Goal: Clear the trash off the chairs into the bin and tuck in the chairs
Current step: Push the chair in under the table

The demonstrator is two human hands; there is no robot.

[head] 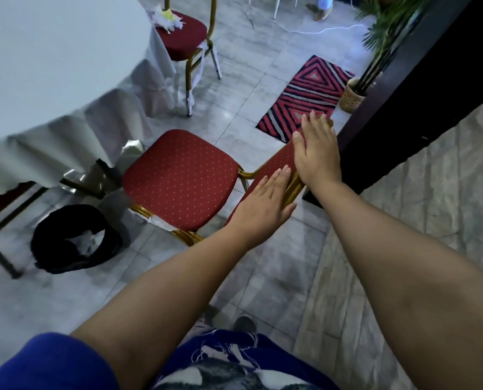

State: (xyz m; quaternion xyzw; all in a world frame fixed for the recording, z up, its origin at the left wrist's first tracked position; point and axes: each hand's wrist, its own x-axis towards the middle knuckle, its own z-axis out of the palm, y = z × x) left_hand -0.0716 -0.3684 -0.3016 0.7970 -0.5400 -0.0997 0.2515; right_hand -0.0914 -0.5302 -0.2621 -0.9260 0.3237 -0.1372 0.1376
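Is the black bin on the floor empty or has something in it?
Not empty: white crumpled trash shows inside the black bin.

Head view, steeply down, near chair [178,178]

Grey tiled floor [262,277] is carrying the near red chair [178,178] at centre. A black bin [74,237] is sitting at its eight o'clock, a striped rug [307,94] is lying at two o'clock, and a second chair [184,38] is standing at twelve.
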